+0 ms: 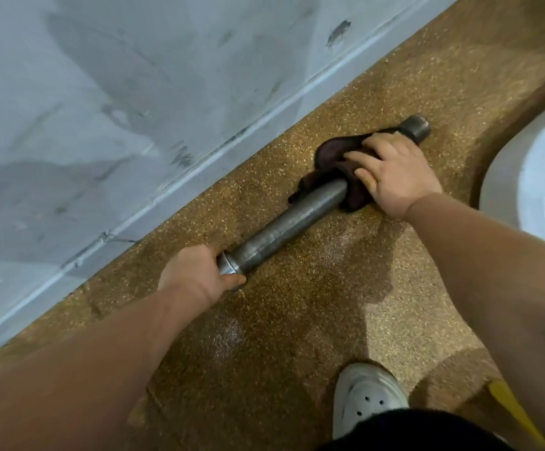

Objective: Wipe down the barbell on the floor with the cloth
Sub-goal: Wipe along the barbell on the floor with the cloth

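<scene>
Left hand [196, 271] is wrapped tight around the near end of the barbell [297, 219], fingers curled over the top and thumb tucked along the underside by the collar. Right hand [394, 170] is up near the bar's far end, fingers spread and pressed flat on a dark brown cloth [333, 151]. I can't see that thumb.

The cloth is draped over the bar. It's bunched up on the bar's wall side, and a flap hangs out on the side nearer the person. Just the bar's far tip pokes out past the right hand.

The bar lies on a speckled brown floor [297, 320], running roughly parallel to a scuffed grey wall [101, 109] and close to its base. On the bar's other side there's a white clog-style shoe [365, 395], well apart from the bar. A white curved surface [525, 177] sits beyond the bar's far end, off to the right.
</scene>
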